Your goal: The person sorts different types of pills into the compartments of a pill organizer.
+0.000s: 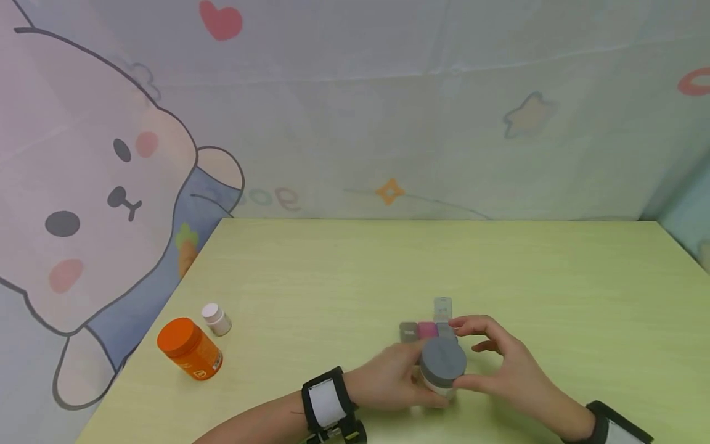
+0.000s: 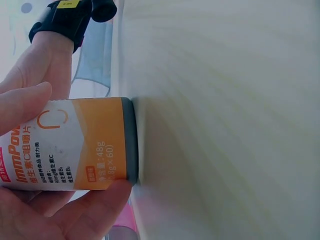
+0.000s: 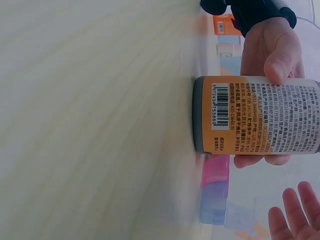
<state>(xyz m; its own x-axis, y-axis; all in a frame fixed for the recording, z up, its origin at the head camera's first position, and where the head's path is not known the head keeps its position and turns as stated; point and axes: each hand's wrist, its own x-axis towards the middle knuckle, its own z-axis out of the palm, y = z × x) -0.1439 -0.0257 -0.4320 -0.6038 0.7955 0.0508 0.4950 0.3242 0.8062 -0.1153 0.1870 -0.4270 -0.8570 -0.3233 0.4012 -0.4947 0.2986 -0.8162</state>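
A bottle with a grey lid [image 1: 444, 362] stands upright in front of me, with an orange and white label [image 2: 82, 145] reading vitamin C. My left hand [image 1: 391, 377] grips its side, thumb on the near side and fingers on the far side. The right hand [image 1: 501, 364] is at the bottle's right, fingers spread and loosely bent; its thumb tip is beside the lid, and I cannot tell whether they touch. Just behind the bottle lies a pill organizer with grey, pink [image 1: 428, 330] and bluish compartments [image 3: 213, 202]. One clear flap [image 1: 442, 308] stands raised, near the right index fingertip.
On the table's left side stand an orange jar [image 1: 191, 350] and a small white bottle [image 1: 216, 319]. The light yellow-green table [image 1: 333, 265] ends at a patterned cloth backdrop [image 1: 355, 123]. Both wrists wear black straps with cameras.
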